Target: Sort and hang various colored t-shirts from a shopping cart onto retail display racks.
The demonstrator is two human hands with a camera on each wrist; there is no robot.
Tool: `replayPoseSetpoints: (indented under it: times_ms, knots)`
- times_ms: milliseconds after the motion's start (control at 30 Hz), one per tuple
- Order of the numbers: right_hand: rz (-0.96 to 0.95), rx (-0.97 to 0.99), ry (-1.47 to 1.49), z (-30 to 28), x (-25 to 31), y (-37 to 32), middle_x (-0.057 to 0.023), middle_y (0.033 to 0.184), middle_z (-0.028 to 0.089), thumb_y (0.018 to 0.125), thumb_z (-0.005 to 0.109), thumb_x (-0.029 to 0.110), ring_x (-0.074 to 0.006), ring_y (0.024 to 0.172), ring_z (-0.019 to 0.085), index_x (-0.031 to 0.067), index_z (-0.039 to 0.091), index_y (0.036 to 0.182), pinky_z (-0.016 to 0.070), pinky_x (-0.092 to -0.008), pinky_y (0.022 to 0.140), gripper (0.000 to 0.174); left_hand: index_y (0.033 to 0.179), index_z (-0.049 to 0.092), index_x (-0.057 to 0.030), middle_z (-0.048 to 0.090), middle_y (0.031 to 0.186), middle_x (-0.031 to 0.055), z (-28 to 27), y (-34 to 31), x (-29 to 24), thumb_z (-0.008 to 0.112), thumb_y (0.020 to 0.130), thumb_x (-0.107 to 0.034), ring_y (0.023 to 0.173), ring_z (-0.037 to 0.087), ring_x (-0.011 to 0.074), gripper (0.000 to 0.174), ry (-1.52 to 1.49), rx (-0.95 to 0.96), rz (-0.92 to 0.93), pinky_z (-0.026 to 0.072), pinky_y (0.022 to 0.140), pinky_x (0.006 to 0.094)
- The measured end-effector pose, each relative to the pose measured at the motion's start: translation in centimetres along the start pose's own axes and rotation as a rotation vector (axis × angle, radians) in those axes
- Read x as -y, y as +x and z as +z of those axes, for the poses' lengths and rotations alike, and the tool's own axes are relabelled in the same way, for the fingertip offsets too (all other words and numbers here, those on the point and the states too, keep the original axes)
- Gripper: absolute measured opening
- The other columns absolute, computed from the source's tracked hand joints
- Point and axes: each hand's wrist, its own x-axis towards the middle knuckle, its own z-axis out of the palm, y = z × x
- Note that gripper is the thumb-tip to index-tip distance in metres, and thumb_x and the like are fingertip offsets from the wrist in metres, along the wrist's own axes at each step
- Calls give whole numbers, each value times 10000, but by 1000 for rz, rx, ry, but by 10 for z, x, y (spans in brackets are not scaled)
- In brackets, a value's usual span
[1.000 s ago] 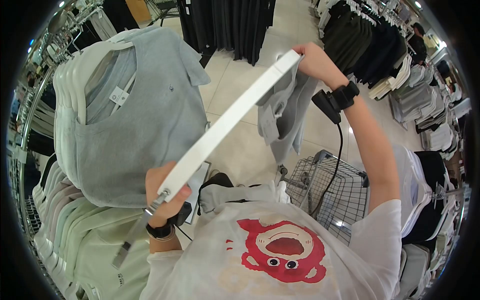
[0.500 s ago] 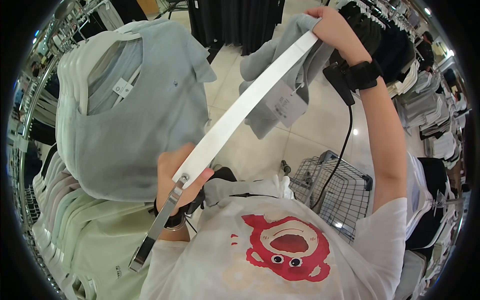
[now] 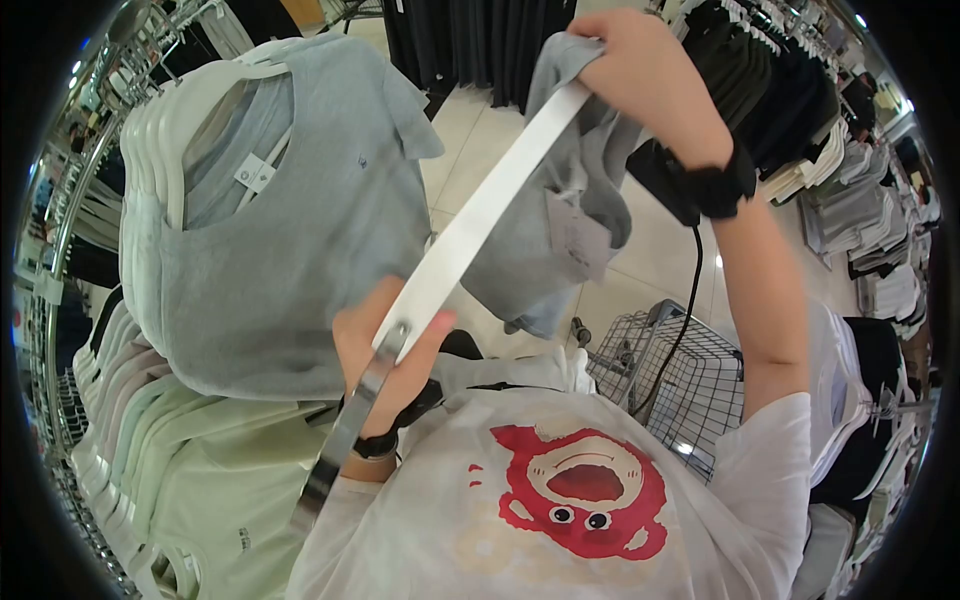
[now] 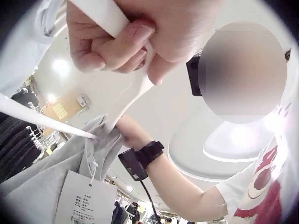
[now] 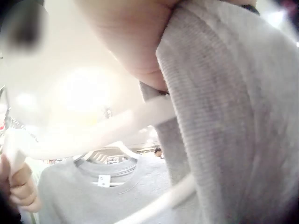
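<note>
Near the base of its metal hook, my left hand grips a white hanger. The hanger slants away from me, and its far end meets a grey knit garment. My right hand holds that garment by its upper edge beside the hanger's end. In the right wrist view, the ribbed edge lies against the hand, and part of the hanger goes behind the cloth. A printed paper tag dangles from the garment in the left wrist view. My right fingertips are partly hidden.
On the left rail hang a grey T-shirt and pale green tops, close to my left hand. A wire shopping cart stands at the lower right. Black garments hang ahead, and more racks of clothes line the right.
My right hand first rose to the right, then came back left. The garment now hangs lower and spreads further left. My left hand has shifted rightward and slightly up with the hanger.
</note>
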Motion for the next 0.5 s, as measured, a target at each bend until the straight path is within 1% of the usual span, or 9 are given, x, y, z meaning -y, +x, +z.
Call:
replayPoseSetpoints:
  times_ms: [33, 67, 100, 167, 200, 233, 300, 367, 500]
  knots:
    - [-258, -266, -58, 19, -4, -10, -184, 764, 620, 707, 542, 147, -306, 704, 610, -6, 630, 905, 474, -338, 647, 265, 690, 537, 4, 493, 517, 59, 6, 3, 0, 736, 725, -179, 458, 412, 81, 273, 25, -73, -7, 353, 433, 244]
    - [-133, 4, -93, 6, 27, -20, -158, 782, 616, 669, 554, 123, -314, 774, 593, 6, 616, 772, 477, -380, 667, 168, 710, 546, -2, 497, 525, 56, 14, 7, 1, 737, 724, -173, 464, 404, 97, 257, 16, -104, -49, 371, 444, 253]
    - [-365, -128, -73, 16, 29, -31, -161, 719, 598, 676, 554, 124, -328, 702, 588, -10, 593, 717, 482, -375, 648, 145, 710, 546, -2, 497, 525, 56, 17, 15, 8, 737, 724, -173, 464, 404, 97, 257, 19, -110, -53, 371, 444, 253]
    - [-347, 155, -67, 8, 57, -43, -171, 695, 585, 653, 578, 93, -337, 668, 577, 19, 629, 868, 453, -381, 610, 233, 762, 582, -7, 534, 555, 54, 22, 33, 26, 740, 727, -195, 478, 438, 106, 248, 176, -61, 97, 387, 462, 249]
    - [-357, 156, -60, 3, 59, -42, -171, 695, 585, 653, 578, 93, -337, 668, 577, 19, 629, 868, 453, -381, 610, 233, 800, 596, -8, 559, 578, 59, 23, 40, 33, 741, 725, -216, 481, 457, 118, 265, 114, -113, 176, 398, 478, 246]
    - [-442, 145, 83, -3, 58, -41, -146, 687, 584, 652, 607, 99, -316, 654, 578, 32, 628, 905, 452, -375, 607, 263, 837, 610, -9, 585, 602, 63, 22, 43, 37, 742, 724, -238, 485, 476, 130, 287, 54, -165, 256, 409, 494, 244]
    - [-531, 139, 235, -10, 49, -35, -122, 679, 582, 650, 636, 105, -296, 639, 579, 45, 628, 942, 451, -369, 604, 298, 835, 627, -2, 617, 658, 67, 4, 49, 27, 745, 714, -276, 512, 512, 139, 322, -16, -169, 118, 421, 519, 241]
    - [-915, -163, 73, -14, 35, -17, -85, 676, 572, 658, 676, 97, -252, 624, 574, 83, 597, 1052, 437, -352, 582, 402, 787, 636, 0, 631, 701, 80, -15, 65, 16, 767, 685, -259, 555, 547, 129, 307, 11, -20, 151, 429, 532, 242]
    - [-693, 10, 4, 13, 30, -22, -64, 603, 544, 685, 703, 209, -257, 594, 566, 153, 552, 1028, 425, -351, 522, 379, 737, 624, 7, 604, 663, 84, -22, 82, 9, 786, 646, -214, 568, 560, 165, 289, 205, -52, 156, 425, 527, 270]
